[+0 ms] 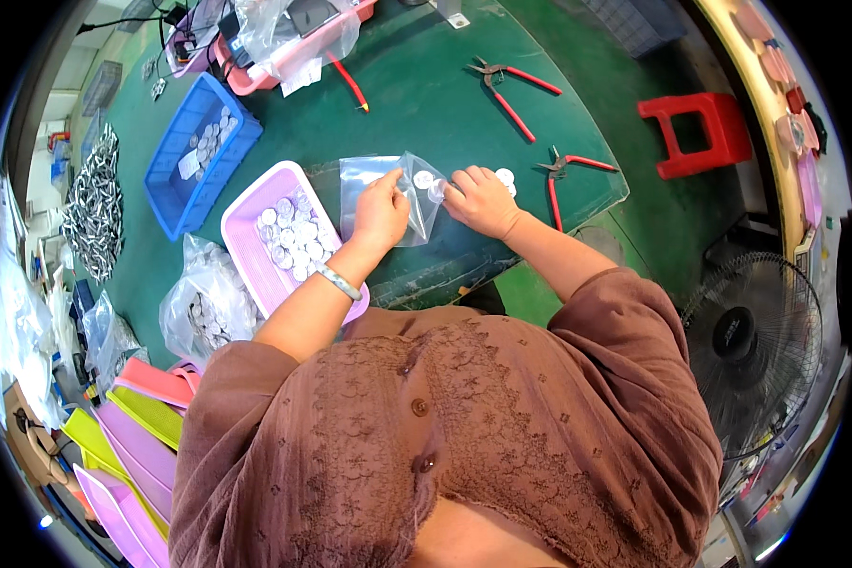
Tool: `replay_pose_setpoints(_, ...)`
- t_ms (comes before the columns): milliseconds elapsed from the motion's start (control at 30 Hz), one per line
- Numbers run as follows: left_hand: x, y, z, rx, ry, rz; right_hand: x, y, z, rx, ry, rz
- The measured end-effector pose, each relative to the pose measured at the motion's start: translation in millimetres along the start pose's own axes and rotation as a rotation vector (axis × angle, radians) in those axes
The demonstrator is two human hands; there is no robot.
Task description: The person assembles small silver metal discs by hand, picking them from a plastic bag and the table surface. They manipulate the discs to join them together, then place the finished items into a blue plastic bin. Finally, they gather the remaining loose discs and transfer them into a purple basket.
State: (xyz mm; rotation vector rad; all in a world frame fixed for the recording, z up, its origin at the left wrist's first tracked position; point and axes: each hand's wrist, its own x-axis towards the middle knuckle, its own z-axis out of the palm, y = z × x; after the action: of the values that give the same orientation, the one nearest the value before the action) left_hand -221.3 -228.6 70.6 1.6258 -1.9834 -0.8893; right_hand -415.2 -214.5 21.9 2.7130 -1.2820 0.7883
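Observation:
A clear plastic bag (354, 182) lies on the green table (417, 114) in front of me. My left hand (381, 213) pinches the bag, fingers closed on its plastic. At the bag's right side, my right hand (483, 202) has its fingers bent together around small round discs, partly hidden by the fingers. A whitish disc (423, 179) shows beside those fingertips, at the bag's opening. More pale discs (505, 177) lie just beyond my right hand. Under my left forearm, a lilac tray (238, 232) holds many similar discs (293, 232).
A blue bin (168, 194) with discs, a filled plastic bag (204, 293) and a heap of metal parts (93, 204) stand left. Red-handled pliers (504, 95) and a second pair (555, 175) lie right. Farther right are a red stool (696, 133) and a fan (743, 341).

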Motion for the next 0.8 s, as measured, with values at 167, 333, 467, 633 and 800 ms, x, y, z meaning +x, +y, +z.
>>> replay_pose_setpoints(167, -1.2, 2.0, 1.4, -0.008, 0.018, -0.002, 8.9, 16.1, 4.2, 0.068, -0.079, 0.049)
replay_pose_setpoints(333, -2.0, 1.8, 7.2, -0.032, -0.009, -0.012, 15.3, 32.3, 7.3, 0.635, 0.145, 0.807)
replay_pose_setpoints(467, 2.7, 1.1, 17.2, -0.001, -0.010, 0.034, 56.3, 7.0, -42.7, 1.314, 0.254, 1.302)
replay_pose_setpoints(633, 6.0, 12.5, 15.4, -0.111, -0.060, -0.086, 65.5, -41.7, -18.1, 1.025, 0.313, 0.937)
replay_pose_setpoints(800, 4.2, -10.3, 14.7, -0.076, -0.042, -0.069, 62.8, -51.2, -25.9, 1.194, 0.111, 0.874)
